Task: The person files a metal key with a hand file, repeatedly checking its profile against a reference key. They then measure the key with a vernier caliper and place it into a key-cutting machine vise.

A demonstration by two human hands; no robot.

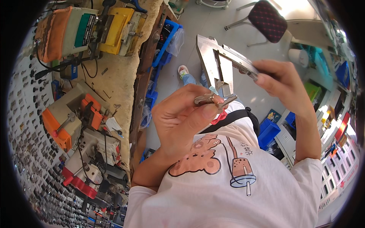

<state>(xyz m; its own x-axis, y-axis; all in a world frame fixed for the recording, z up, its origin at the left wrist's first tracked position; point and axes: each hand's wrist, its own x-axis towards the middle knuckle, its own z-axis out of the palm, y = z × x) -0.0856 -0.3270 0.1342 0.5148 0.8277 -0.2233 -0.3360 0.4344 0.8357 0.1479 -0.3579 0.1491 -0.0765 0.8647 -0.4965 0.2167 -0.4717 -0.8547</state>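
My left hand [182, 119] is closed, pinching a metal key [227, 101] between thumb and forefinger, its blade pointing right. Another metal key-like piece [204, 99] and a small pale blue bit [213, 90] show at the same fingertips. Below the thumb hangs a red piece [219, 118], mostly hidden by the hand. My right hand [281, 81] is wrapped round the beam of a metal caliper [235, 56]. The caliper's long jaws point down toward the keys, their tips close to my left fingers; whether they touch I cannot tell.
Along the left runs a worn workbench [118, 76] with key-cutting machines [72, 117] and cables. Many keys hang on the far-left wall [30, 152]. Blue bins [167, 41] sit beside the bench edge. A stool [267, 21] stands ahead; shelves and a blue box [268, 133] are at right.
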